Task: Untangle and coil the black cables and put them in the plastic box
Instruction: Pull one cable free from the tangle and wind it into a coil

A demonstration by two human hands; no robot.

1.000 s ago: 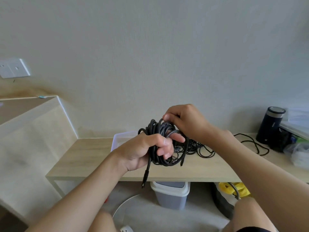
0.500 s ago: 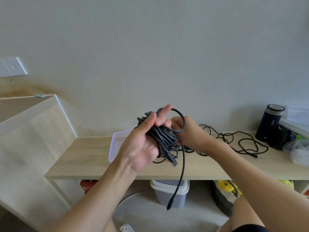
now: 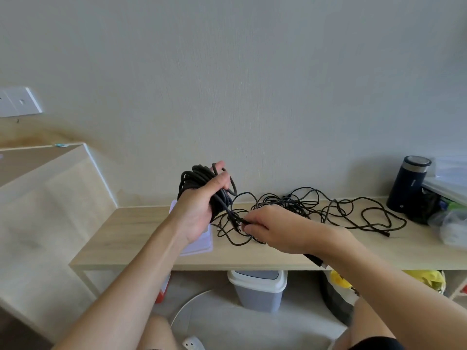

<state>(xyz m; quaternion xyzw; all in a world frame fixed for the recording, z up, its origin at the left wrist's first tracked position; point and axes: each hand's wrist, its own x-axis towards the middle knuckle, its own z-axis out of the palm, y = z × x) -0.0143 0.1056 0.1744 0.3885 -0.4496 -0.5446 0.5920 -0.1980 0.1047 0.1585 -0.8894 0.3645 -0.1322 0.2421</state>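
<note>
My left hand (image 3: 199, 210) grips a thick coil of black cable (image 3: 194, 179) and holds it up above the clear plastic box (image 3: 202, 242), which lies on the wooden table (image 3: 126, 236) and is mostly hidden behind that hand. My right hand (image 3: 273, 228) pinches the loose end of the same cable just right of the coil, low over the table. A plug end pokes out below my right wrist. A tangle of black cables (image 3: 316, 208) sprawls over the table behind and to the right of my right hand.
A dark cylindrical flask (image 3: 409, 184) and a heap of plastic bags and boxes (image 3: 452, 210) stand at the table's right end. Under the table are a grey bin with a white lid (image 3: 257, 289) and a yellow bag (image 3: 427, 279). A wall runs close behind.
My right hand has dropped from beside the coil down toward the table, drawing the cable's end with it. My left hand still holds the coil, now slightly further left.
</note>
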